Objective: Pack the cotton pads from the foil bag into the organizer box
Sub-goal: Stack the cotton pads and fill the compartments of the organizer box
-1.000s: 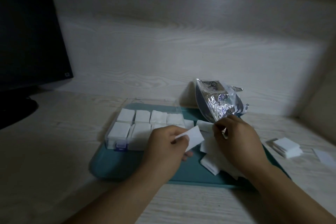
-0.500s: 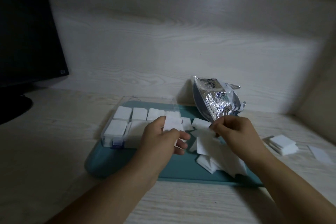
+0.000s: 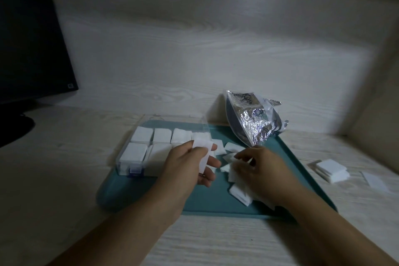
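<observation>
Hands: left now grips pads at box; right pinches another.

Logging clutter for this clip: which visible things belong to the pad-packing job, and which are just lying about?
Job:
organizer box, partly filled
foil bag
loose cotton pads on the teal tray
pad held by left hand
right hand on the pile

Lying about:
monitor
pad stack off the tray

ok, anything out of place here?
Yes: a small stack of pads and one loose pad lie on the desk to the right, off the teal tray holding the box.
</observation>
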